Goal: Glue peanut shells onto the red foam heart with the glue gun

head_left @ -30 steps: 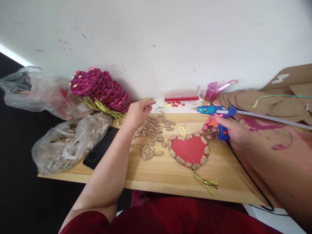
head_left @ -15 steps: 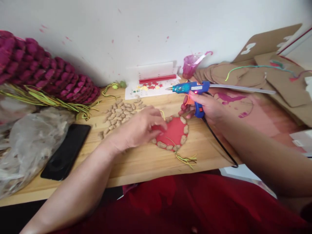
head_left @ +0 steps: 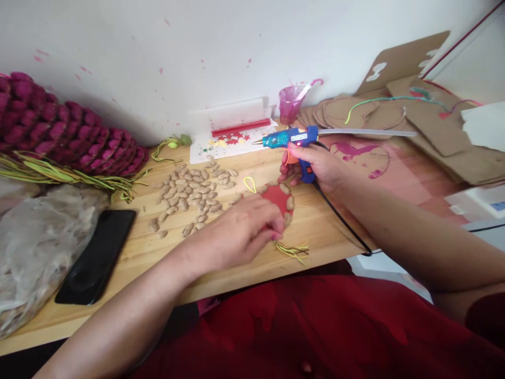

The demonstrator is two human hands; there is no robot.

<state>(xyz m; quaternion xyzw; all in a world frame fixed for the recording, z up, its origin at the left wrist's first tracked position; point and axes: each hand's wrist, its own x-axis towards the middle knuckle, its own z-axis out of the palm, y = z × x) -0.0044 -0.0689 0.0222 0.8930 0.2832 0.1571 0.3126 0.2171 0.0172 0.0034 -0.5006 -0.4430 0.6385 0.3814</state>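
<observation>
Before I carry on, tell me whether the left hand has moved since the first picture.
Yes. Judged against the red heart, the left hand has moved rightward and nearer the body, from by the loose peanuts to over the heart.

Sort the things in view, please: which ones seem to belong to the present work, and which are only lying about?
Likely in the work:
glue gun, in the right hand
red piece edged with peanuts, partly hidden by the left hand
loose peanuts

Seemingly lying about:
black phone
plastic bag
pink cup
cardboard pieces
</observation>
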